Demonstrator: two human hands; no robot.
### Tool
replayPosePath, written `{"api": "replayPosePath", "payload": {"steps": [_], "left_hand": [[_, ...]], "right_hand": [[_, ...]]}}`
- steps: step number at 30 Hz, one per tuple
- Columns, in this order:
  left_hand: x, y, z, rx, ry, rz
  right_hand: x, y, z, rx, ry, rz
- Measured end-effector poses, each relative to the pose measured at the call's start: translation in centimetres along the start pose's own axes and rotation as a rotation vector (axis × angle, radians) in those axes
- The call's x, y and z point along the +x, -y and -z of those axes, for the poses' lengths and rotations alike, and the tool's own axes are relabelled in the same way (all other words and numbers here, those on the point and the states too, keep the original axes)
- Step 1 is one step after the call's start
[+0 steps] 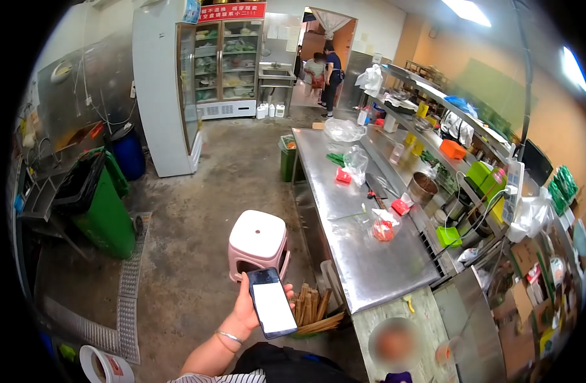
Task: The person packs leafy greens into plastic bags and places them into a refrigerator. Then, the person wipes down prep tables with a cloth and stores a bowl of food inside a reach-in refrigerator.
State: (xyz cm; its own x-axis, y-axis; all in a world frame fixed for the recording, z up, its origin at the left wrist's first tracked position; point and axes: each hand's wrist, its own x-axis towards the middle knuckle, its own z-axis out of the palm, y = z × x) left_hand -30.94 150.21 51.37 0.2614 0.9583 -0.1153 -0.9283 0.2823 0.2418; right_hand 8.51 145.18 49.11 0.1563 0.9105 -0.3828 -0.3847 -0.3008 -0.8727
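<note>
My left hand (245, 307) is closed around a smartphone (274, 303), thumb along its left edge and fingertips at its right edge. The phone's screen is lit white and faces up. A bangle circles the wrist. My right hand is out of view. Just beyond the phone stands a pale pink plastic stool (258, 233). Right of the phone, a bin of bundled sticks (312, 305) sits on the floor beside the steel table.
A long steel table (382, 274) on the right bears plastic bags (344, 130) and red packets (400, 206). Green wheeled bin (105, 210) and white bucket (105, 367) stand left. Fridge (226, 70) is at the back; two people (331, 70) are near the doorway.
</note>
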Motion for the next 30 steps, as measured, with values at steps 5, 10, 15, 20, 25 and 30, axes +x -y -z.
{"api": "replayPosePath", "payload": {"steps": [5,10,15,20,25,30], "left_hand": [[2.0,1.7,0.0,-0.053,0.059,0.118],[3.5,3.8,-1.1,-0.088,0.072,0.241],[5.4,8.0,0.8,-0.036,-0.006,0.373],[9.4,12.1,4.2,0.117,-0.361,0.519],[18.9,16.6,8.2,0.3,-0.462,0.376],[28.4,20.5,8.0,0.451,-0.67,0.186]], "right_hand": [[-2.9,-0.4,2.4,0.088,-0.1,-0.029],[-7.0,-1.3,5.9,0.178,-0.235,-0.029],[-13.4,-4.5,9.9,0.324,-0.386,-0.044],[-20.4,-15.9,18.3,0.438,-0.686,-0.107],[-23.5,-15.7,17.1,0.589,-0.747,-0.231],[-25.4,-15.2,18.7,0.588,-0.825,-0.326]]}}
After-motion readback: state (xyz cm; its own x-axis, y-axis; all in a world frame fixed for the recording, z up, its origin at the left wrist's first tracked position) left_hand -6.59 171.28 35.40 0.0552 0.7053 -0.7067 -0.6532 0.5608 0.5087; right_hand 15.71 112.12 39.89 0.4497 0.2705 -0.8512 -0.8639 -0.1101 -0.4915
